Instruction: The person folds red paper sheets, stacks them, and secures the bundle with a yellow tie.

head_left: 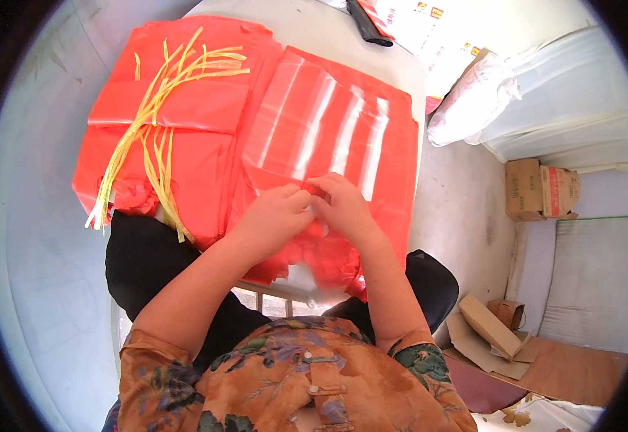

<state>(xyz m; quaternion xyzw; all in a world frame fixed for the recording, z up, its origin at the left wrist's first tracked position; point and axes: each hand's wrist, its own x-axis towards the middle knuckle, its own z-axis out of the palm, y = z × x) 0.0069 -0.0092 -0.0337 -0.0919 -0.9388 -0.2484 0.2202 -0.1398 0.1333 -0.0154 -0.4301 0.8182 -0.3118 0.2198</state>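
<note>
Hands (343, 210), two, meet over one of two red plastic stacks (328, 133).

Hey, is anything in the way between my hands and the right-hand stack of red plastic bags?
Nothing visible. Your left hand and right hand are together right over that stack. The yellow strips lie off to the left, on the other stack.

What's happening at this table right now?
The left hand and right hand are close together over the near part of the right-hand stack of red plastic. Whether the fingertips pinch anything is hard to tell. A second stack of red plastic lies to the left, with loose yellow strips across it. Both stacks rest on the pale table.
</note>
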